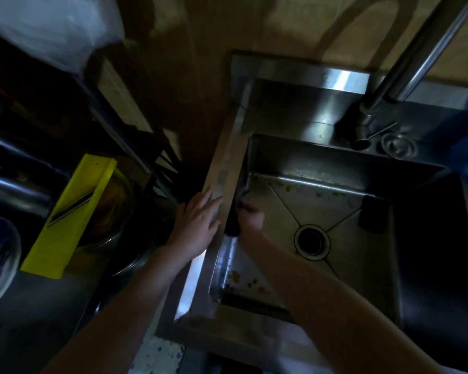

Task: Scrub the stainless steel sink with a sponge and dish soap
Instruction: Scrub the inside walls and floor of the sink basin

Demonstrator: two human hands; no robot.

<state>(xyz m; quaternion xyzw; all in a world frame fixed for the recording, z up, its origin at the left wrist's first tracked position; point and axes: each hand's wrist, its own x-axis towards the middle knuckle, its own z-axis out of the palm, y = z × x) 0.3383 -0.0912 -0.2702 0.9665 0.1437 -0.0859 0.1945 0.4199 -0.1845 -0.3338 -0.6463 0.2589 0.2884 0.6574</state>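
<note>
Head view, looking down into a dim kitchen. The stainless steel sink (pixel 319 163) fills the centre and right of the frame, its drain (pixel 311 241) low in the middle of the basin floor. The right hand (pixel 250 217) is seen inside the basin, pressed to the left wall, fingers curled about a dark object (pixel 234 211). This object is judged to be the sponge, though blur and shadow prevent certainty. Its long axis is seen to run up and down the frame, along the left wall. The left hand (pixel 197 224) is laid flat on the left rim of the sink, fingers spread and holding nothing; it lies just beside the right hand, across the rim.

Yellowish food residue (pixel 237 278) is scattered on the floor toward the lower left of the basin, below the right hand, and more along the far edge, above and right of it. A stroke down the frame is judged the shortest reach to soil. A faucet (pixel 405 68) stands at upper right. No soap bottle can be made out. A yellow slicer (pixel 73 211) rests at left, well apart.
</note>
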